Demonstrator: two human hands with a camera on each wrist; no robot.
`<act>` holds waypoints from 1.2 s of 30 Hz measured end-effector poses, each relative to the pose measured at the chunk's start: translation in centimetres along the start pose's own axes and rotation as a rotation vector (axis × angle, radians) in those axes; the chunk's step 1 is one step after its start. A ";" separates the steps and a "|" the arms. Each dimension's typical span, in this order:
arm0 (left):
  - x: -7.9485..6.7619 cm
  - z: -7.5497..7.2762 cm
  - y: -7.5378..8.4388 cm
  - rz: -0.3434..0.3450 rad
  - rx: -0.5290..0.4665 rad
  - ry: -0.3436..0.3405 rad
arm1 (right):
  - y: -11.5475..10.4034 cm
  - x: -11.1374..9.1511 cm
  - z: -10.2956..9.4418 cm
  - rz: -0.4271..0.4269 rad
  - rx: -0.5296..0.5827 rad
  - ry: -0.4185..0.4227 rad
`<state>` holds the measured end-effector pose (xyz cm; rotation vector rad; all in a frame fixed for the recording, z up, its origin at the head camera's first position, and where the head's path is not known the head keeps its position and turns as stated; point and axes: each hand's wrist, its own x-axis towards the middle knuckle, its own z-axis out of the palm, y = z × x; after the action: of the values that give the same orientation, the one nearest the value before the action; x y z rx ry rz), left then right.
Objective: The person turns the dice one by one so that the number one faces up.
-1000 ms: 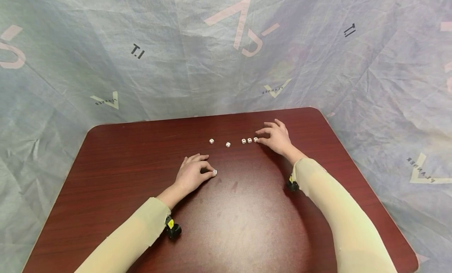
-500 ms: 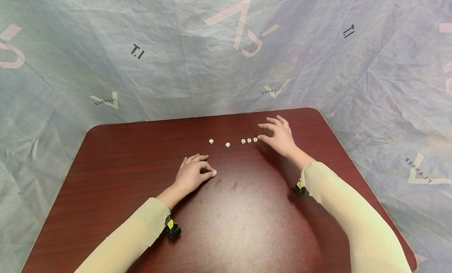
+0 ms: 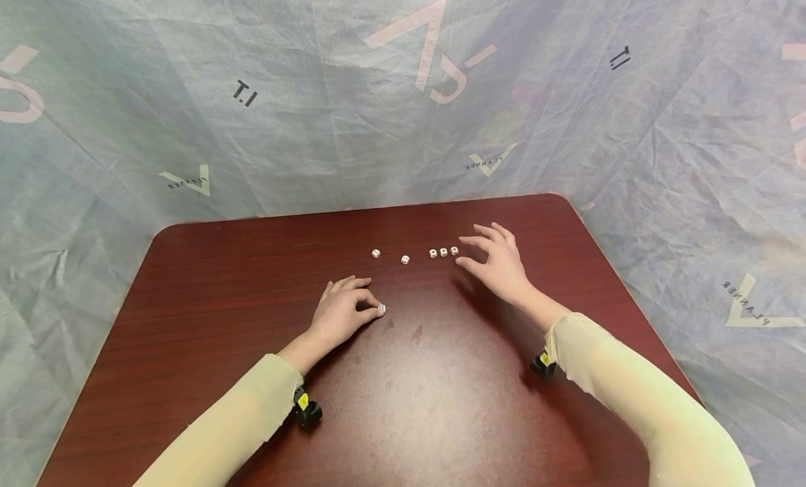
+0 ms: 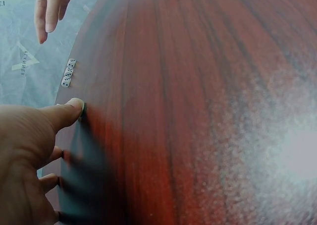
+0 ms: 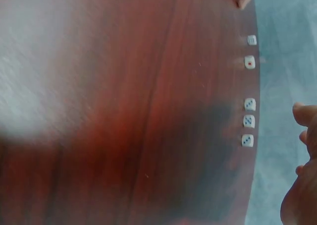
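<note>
My left hand (image 3: 342, 310) pinches a white die (image 3: 381, 309) between thumb and index finger, low over the table left of the middle. The other fingers of that hand are spread. My right hand (image 3: 497, 264) hovers with fingers apart and holds nothing, just right of a short row of three white dice (image 3: 443, 252). In the right wrist view these dice (image 5: 249, 121) show dark blue pips and stand in a line with small gaps. Two more dice lie to the left: one single die (image 3: 405, 259) and another die (image 3: 376, 253) farther left.
The reddish-brown wooden table (image 3: 252, 256) has rounded far corners. Grey printed cloth (image 3: 352, 109) hangs behind and beside it. A black wrist camera (image 3: 307, 410) sits under the left cuff, and another camera (image 3: 543, 364) under the right one.
My right hand has come off the rightmost die of the row, lifted a little, then drawn back toward me and to the right. The left hand and the dice have stayed in place.
</note>
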<state>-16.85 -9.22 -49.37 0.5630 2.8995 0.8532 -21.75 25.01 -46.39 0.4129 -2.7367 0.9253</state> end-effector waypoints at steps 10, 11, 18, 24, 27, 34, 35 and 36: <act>0.0 0.1 -0.2 0.001 -0.001 0.004 | -2.1 0.6 1.4 -0.104 -0.057 0.015; 0.0 0.1 -0.2 0.002 0.000 0.004 | -2.4 0.8 1.6 -0.112 -0.063 0.016; 0.1 0.2 -0.3 -0.005 -0.003 -0.005 | -4.2 2.9 3.3 -0.164 -0.128 -0.004; 0.2 0.1 -0.3 -0.006 0.000 -0.009 | -5.3 4.4 4.9 -0.161 -0.210 -0.068; 0.2 0.1 -0.3 -0.006 0.000 -0.010 | -5.4 4.9 5.7 -0.149 -0.263 -0.101; 0.3 0.0 -0.3 -0.005 -0.007 -0.006 | -5.2 5.5 7.4 -0.111 -0.331 -0.141; 0.3 0.1 -0.4 -0.007 -0.008 -0.007 | -5.2 5.5 7.6 -0.108 -0.341 -0.141; 0.3 0.1 -0.4 -0.009 -0.008 -0.008 | -5.1 5.5 7.8 -0.104 -0.351 -0.142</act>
<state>-17.21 -9.41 -49.64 0.5507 2.8874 0.8589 -26.14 15.24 -47.96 0.5639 -2.8925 0.3907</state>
